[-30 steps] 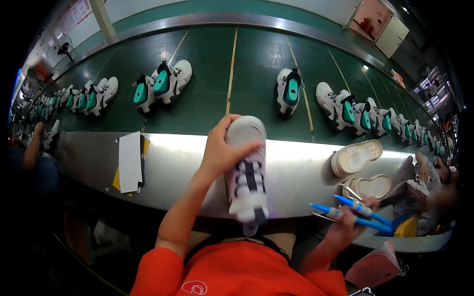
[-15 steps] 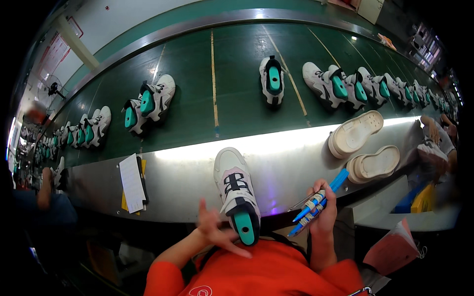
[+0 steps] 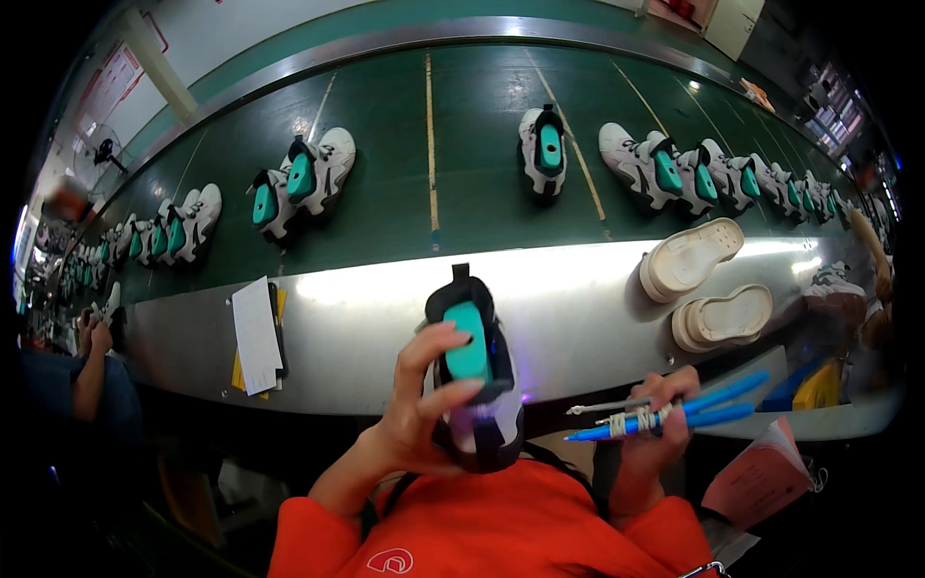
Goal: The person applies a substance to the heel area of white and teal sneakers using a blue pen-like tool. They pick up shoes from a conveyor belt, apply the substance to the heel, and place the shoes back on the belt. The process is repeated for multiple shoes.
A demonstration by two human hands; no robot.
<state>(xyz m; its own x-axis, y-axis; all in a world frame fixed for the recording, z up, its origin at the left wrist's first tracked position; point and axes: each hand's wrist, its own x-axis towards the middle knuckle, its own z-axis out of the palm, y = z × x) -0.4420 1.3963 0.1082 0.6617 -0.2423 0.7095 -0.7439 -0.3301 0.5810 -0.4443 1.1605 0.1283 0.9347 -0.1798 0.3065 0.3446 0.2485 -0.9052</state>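
Observation:
My left hand (image 3: 400, 414) grips a white and black sneaker (image 3: 508, 390) just above my lap, its heel loop pointing away from me. A teal shoe last (image 3: 464, 323) fills the sneaker's opening, and my fingers and thumb press on it. To the right, my right hand (image 3: 663, 409) is closed around two blue pens (image 3: 729, 387), bound together with pale string or bands. A thin metal tool (image 3: 599, 407) lies along the pens in the same hand. The right hand is apart from the sneaker.
Behind the steel ledge (image 3: 568, 318), a green conveyor belt (image 3: 482, 212) carries several similar sneakers (image 3: 544, 159). Two cream sole-shaped moulds (image 3: 694, 255) sit on the ledge at right. A white paper (image 3: 255, 337) lies at left. A pink booklet (image 3: 761, 482) is at lower right. Co-workers' arms (image 3: 92, 371) show at both sides.
The sneaker has turned so its heel points away from me, and my left hand has gone from spread beside it to gripping it. My right hand has swung the pens to nearly level.

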